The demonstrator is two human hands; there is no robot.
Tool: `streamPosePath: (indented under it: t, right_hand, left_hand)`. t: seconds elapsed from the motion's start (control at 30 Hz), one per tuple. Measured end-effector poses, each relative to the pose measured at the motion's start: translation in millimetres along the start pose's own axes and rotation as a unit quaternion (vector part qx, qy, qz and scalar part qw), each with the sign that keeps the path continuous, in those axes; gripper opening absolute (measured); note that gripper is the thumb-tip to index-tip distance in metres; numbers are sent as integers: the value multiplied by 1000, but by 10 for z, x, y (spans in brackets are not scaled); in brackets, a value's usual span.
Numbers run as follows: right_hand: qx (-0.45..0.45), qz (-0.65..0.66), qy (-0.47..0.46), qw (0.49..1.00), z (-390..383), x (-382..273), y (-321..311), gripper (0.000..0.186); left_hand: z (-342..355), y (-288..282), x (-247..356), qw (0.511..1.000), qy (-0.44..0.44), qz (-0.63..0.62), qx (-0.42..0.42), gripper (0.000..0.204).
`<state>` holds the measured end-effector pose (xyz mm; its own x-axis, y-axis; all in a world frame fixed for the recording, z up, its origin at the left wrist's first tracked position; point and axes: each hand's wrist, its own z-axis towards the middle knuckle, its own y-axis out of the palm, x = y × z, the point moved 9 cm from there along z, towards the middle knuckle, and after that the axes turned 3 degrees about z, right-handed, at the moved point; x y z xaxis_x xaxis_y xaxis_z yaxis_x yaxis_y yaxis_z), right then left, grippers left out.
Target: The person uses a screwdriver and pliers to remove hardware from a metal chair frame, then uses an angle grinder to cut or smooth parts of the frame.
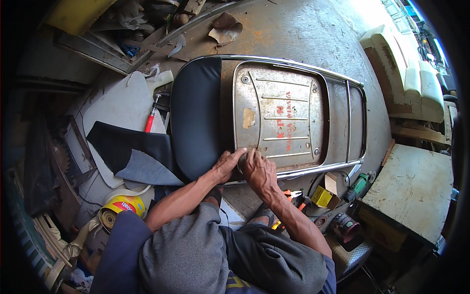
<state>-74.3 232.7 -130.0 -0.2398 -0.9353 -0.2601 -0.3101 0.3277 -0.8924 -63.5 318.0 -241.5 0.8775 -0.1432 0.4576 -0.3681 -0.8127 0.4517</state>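
An upturned vehicle seat lies on the concrete floor, its rusty metal base pan [279, 115] facing up inside a chrome frame [350, 120]. Black vinyl cover [196, 117] wraps its left end. My left hand [226, 164] and my right hand [259, 169] sit side by side at the pan's near edge, where the vinyl meets the metal. The fingers of both press on that edge. Whether either hand pinches the vinyl or holds a small item is hidden by the fingers.
A loose black vinyl piece [129, 147] lies on pale foam sheet [122, 100] at left, by a red-handled tool [151, 120]. A yellow tape roll [122, 206] sits lower left. Small tools and a yellow box [323, 197] lie at right. Cream seat cushions [411, 73] stand far right.
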Motion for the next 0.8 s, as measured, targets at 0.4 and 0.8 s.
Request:
streamPosePath:
  t: [0.4,0.8]
  right_hand:
    - [14,11,1,1000,-17,38,60,30]
    - [80,131,20,988,-120,183,-401,20]
  left_hand:
    - [3,17,0,1000,-13,17,-1,60]
    - [115,-76,-28,999,36,21,-6,69]
